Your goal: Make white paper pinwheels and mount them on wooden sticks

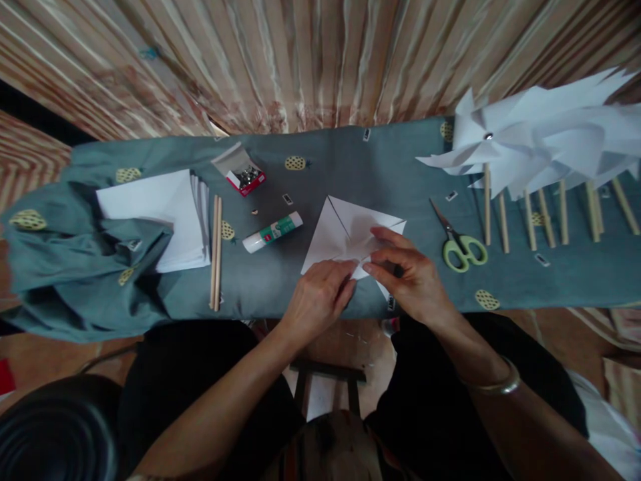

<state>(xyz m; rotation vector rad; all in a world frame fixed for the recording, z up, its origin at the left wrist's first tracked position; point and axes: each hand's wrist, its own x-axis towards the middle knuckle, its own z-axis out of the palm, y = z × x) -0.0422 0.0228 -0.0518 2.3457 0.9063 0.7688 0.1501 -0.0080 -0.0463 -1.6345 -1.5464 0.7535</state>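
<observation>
A white paper square with slits running in from its corners lies on the cloth in front of me. My left hand presses on its near edge, fingers bent together, thumb close to the paper. With thumb and index finger, my right hand pinches a corner flap of the paper near the middle; its other fingers are loosely curled. A glue stick lies left of the paper. To the right are scissors with green handles, blades partly apart.
A stack of white paper and two wooden sticks lie on the left. Behind the glue stick sits a small open box of metal pins. Several paper pinwheels on sticks fill the right side. The table's near edge borders my lap.
</observation>
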